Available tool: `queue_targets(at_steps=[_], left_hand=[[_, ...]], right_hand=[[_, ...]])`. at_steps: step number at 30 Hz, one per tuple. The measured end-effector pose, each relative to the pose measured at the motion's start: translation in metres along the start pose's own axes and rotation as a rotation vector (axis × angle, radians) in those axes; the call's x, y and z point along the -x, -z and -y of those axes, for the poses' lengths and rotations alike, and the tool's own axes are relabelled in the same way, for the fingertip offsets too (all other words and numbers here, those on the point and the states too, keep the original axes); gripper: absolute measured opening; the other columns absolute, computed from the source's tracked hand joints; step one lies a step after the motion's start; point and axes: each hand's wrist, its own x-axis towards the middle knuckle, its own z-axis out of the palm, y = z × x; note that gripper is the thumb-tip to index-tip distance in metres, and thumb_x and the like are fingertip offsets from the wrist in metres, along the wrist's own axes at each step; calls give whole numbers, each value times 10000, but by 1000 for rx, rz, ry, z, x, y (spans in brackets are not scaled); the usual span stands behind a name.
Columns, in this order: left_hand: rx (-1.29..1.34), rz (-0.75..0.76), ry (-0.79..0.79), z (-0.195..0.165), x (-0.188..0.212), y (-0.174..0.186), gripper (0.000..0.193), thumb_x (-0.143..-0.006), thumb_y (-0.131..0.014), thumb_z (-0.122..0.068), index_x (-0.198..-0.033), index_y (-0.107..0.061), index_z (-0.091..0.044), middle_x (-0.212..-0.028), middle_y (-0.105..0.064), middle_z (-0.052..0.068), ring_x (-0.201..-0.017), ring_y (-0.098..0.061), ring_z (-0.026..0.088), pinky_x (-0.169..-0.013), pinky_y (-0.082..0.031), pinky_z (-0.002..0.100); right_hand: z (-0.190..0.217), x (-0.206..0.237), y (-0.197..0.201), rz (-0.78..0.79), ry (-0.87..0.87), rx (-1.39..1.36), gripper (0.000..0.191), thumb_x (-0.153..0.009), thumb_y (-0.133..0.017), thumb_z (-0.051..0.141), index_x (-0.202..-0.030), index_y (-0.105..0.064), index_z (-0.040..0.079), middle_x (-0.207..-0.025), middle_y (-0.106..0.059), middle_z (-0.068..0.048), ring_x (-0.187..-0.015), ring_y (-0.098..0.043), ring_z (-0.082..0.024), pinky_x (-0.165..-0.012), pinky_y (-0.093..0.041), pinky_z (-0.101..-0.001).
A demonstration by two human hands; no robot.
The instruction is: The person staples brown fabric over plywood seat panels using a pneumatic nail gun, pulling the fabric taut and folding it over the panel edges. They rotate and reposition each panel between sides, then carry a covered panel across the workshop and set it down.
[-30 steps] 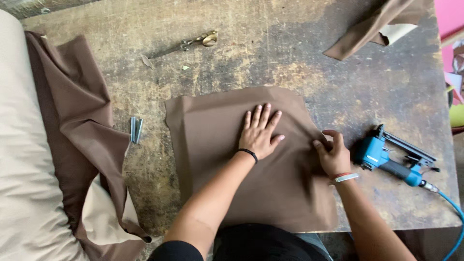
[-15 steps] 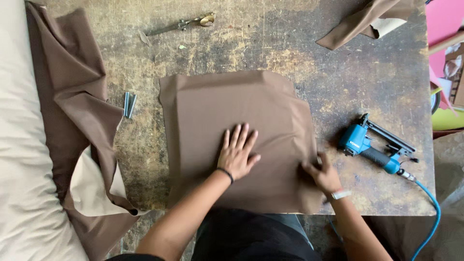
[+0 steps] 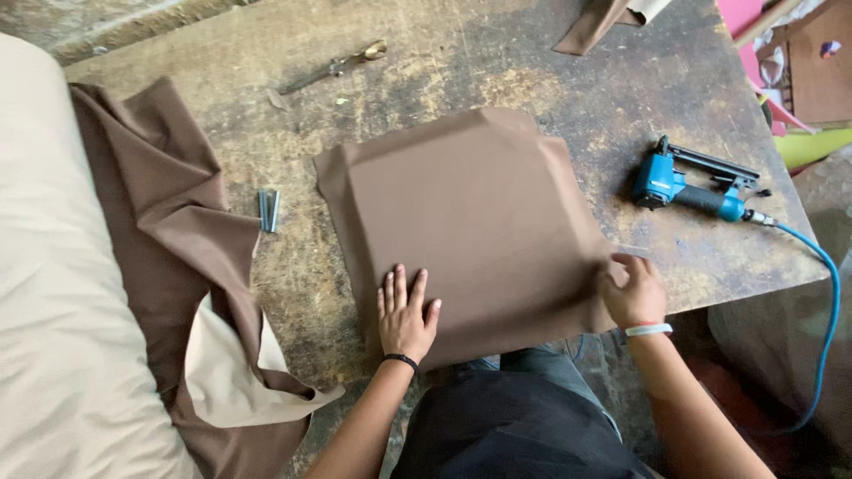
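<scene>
1. The left hand (image 3: 406, 317) lies flat, fingers spread, on the near left part of the brown fabric panel (image 3: 470, 222); its grip is open and holds nothing.
2. The right hand (image 3: 635, 293) sits at the panel's near right corner, by the desk's (image 3: 550, 71) front edge, fingers curled on the fabric edge (how firmly it pinches, I cannot tell).
3. The panel lies in the desk's middle, its borders creased upward, bare wood showing left, right and beyond it.
4. Left of the panel, a small strip of staples (image 3: 269, 209) lies apart from it; farther left, loose brown cloth (image 3: 169, 231) drapes over the desk's edge beside a cream cushion (image 3: 62, 293).
5. To the right, a blue staple gun (image 3: 688, 182) rests near the desk's right edge, its blue hose (image 3: 821, 293) trailing off.
6. Farthest, scissors (image 3: 342, 64) lie on open wood.
</scene>
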Motion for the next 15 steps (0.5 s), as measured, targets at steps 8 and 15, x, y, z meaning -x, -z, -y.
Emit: queue_targets(at_steps=[8,15], left_hand=[[454,-123,472,17,-30,-14,936,-816,-697,-469,-1602,-293,-160,-1660,-154,202,-1519,-183,389,-1191,-271,507],[1061,-137,1099,49,-91,-4,799,-825,-650,-482,-1491,-549,-53,-1539,-586,183,-1409,-553,331,-1151,-436,482]], right_hand=[[78,-75,-41,196,55,-149,967,-668,-865,426,-1451,-473,17,-1412,-514,-263,-1270,-511,-432,-1028,-417,-467],[66,-127,-69,216,-455,-291,835,-908,-616,690,-1380,-620,1,-1405,-586,-321,-1349,-506,-443,-1121,-363,-489]])
